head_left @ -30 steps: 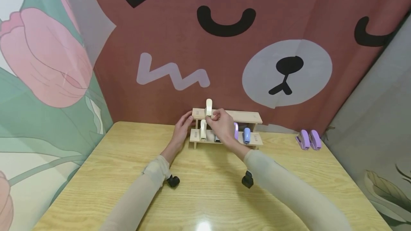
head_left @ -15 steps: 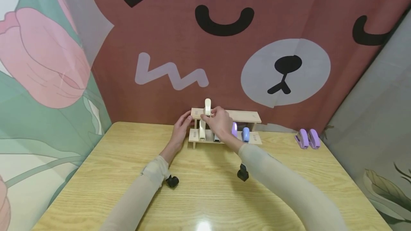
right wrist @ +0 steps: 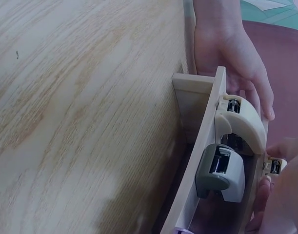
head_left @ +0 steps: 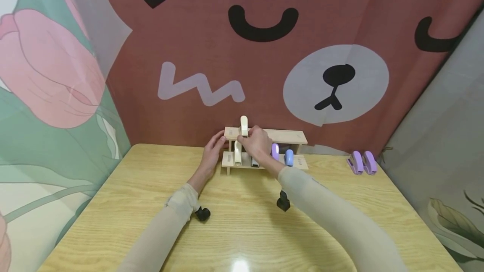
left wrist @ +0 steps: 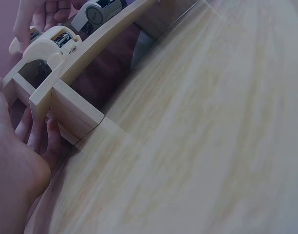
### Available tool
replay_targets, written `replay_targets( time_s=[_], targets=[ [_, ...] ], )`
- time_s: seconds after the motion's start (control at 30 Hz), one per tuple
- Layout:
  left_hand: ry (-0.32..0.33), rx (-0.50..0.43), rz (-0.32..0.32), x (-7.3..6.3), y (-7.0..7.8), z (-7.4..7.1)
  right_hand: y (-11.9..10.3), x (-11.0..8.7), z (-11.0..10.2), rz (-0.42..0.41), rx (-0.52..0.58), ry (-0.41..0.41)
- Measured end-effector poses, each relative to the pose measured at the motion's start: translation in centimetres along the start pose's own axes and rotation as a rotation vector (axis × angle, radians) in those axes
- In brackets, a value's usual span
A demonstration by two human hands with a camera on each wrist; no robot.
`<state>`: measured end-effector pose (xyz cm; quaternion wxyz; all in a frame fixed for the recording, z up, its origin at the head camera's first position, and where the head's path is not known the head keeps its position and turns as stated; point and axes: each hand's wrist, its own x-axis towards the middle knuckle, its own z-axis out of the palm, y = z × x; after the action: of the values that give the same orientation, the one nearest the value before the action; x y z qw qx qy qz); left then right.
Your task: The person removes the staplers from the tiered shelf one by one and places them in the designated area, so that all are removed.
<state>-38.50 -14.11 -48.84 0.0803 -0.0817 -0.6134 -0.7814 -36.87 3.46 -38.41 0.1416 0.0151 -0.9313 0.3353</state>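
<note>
A two-tier wooden rack (head_left: 285, 136) stands at the back of the table. My left hand (head_left: 211, 154) grips its left end, fingers curled behind the end boards in the left wrist view. On the upper tier, a cream stapler (head_left: 244, 123) stands upright, its base pinched between the thumb and fingers of my right hand (head_left: 259, 144). Below sit another cream stapler (head_left: 238, 153), a grey-and-white stapler (right wrist: 228, 171), a purple stapler (head_left: 275, 152) and a blue stapler (head_left: 289, 157). My right hand partly hides the lower tier's middle in the head view.
Two purple staplers, a left one (head_left: 356, 163) and a right one (head_left: 369, 163), stand side by side near the table's right edge. A printed curtain (head_left: 196, 116) hangs right behind the rack. The wooden table (head_left: 242, 226) extends toward me.
My right forearm has shifted slightly left, and its thumb has settled at the upper cream stapler's base. That stapler keeps its spot on the rack. My left hand stays on the rack's end.
</note>
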Motion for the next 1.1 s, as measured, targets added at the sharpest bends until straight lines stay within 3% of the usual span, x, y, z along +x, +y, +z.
replay_targets(
  time_s=[0.5,0.67,1.1],
  targets=[
    [0.01,0.012,0.0,-0.1,0.1,-0.1,0.3,0.0,0.3,0.0,0.073,0.062],
    [-0.009,0.008,0.007,0.1,0.1,0.1,0.6,-0.1,-0.1,0.007,0.099,0.089],
    [0.016,0.018,0.005,-0.1,0.1,0.4,1.8,-0.6,-1.6,-0.018,0.201,0.134]
  ],
)
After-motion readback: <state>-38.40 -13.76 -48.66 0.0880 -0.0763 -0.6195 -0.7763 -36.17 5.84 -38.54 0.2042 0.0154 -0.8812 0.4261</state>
